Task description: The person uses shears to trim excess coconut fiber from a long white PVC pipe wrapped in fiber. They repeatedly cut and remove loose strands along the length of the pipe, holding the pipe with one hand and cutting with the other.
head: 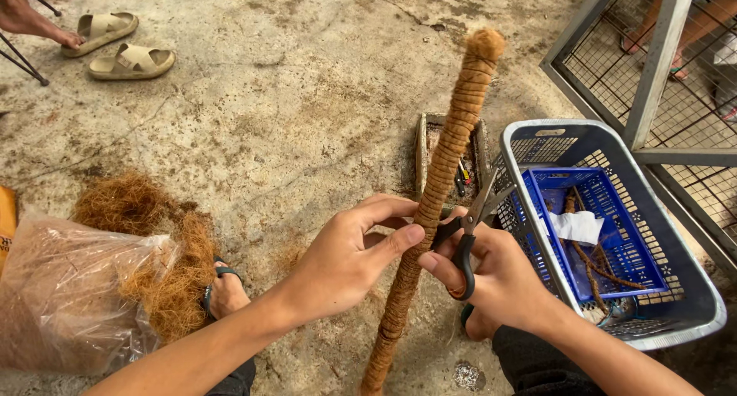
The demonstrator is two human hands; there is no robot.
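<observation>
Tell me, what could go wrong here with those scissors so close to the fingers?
The scissors in the right hand stand open right beside the left hand thumb on the fibre-wrapped pole, so a snip could nick it. A cut might also loosen the brown wrapping. The long pole leans out past the basket and could swing into it.

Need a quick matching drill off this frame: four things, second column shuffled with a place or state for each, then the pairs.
1. fibre-wrapped pole
2. scissors
3. plastic bag
4. sandals

A. lying on the floor, upper left
B. in the right hand
C. gripped by the left hand
D. spilling brown fibre, lower left

Pairs: 1-C, 2-B, 3-D, 4-A
</observation>
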